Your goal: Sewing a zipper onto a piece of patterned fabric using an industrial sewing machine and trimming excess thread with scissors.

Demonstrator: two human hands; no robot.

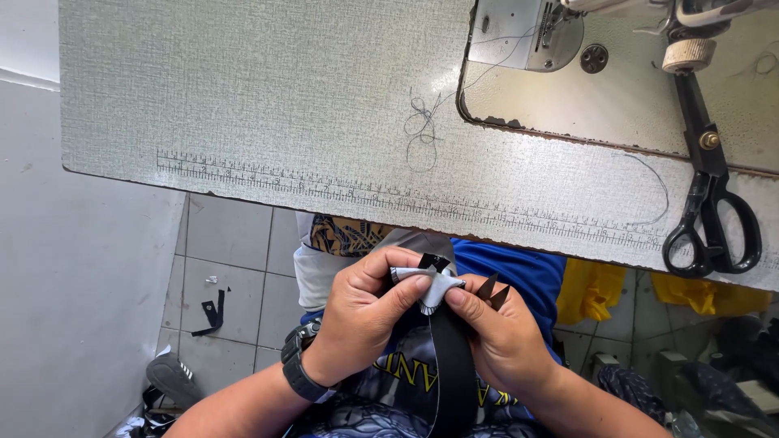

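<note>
My left hand (361,312) and my right hand (503,332) meet below the table edge, over my lap. Both pinch a small white-grey fabric piece (434,285) with a fringed lower end, held between thumbs and forefingers. A wide black strap (452,365) hangs down from it between my hands. Short black strap ends (492,292) stick out by my right thumb. A dark watch sits on my left wrist (299,369).
A grey textured sewing table (268,89) with a printed ruler along its near edge fills the top. A sewing machine bed (568,73) sits at the upper right, black scissors (710,203) beside it, loose thread (422,130) nearby. Black scraps (213,312) lie on the tiled floor.
</note>
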